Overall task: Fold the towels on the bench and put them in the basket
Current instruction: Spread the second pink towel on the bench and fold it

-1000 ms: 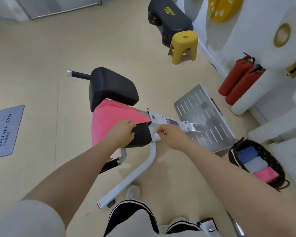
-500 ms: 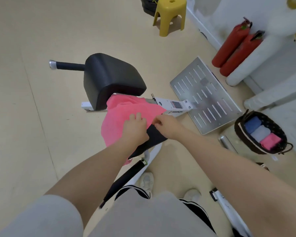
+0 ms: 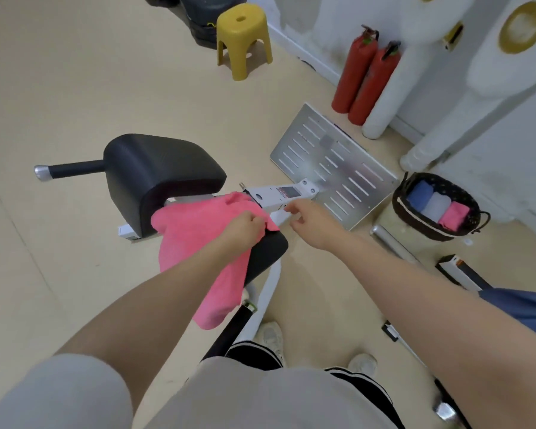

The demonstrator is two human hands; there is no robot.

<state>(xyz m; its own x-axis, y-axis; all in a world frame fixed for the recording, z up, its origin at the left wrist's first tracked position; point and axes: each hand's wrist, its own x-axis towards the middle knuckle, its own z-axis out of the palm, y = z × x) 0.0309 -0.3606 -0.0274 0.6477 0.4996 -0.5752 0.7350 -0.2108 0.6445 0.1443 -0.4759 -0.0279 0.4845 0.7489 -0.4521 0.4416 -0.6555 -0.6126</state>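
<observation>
- The left hand [image 3: 245, 226] has its fingers curled around the right edge of the pink towel [image 3: 198, 243], so this hand grips the cloth near its upper corner.
- The right hand [image 3: 307, 218] is just beside that corner but holds nothing; its fingers look loosely bent and a little apart, and I cannot tell if a fingertip touches the cloth.
- The towel lies crumpled over the lower black pad [image 3: 266, 253] of the bench, one end close under the upper black pad [image 3: 158, 174], the other end hanging down past the pad toward the floor.
- I judge the step in hand is to open the towel flat before the first fold. For this the right hand should take the free corner next to the left hand, and then the two hands should slide apart along one edge.
- The hanging end is heavy on one side, so it is better to lift the cloth fully, or it may slip off the pad.
- The woven basket [image 3: 399, 212] stands on the floor at the right, well apart from the bench, beside the slotted metal footplate [image 3: 331, 168]. Inside it are already a blue, a pale grey and a pink roll, side by side.
- The space left in the basket seems narrow, so the fold should finish compact, like those rolls.
</observation>
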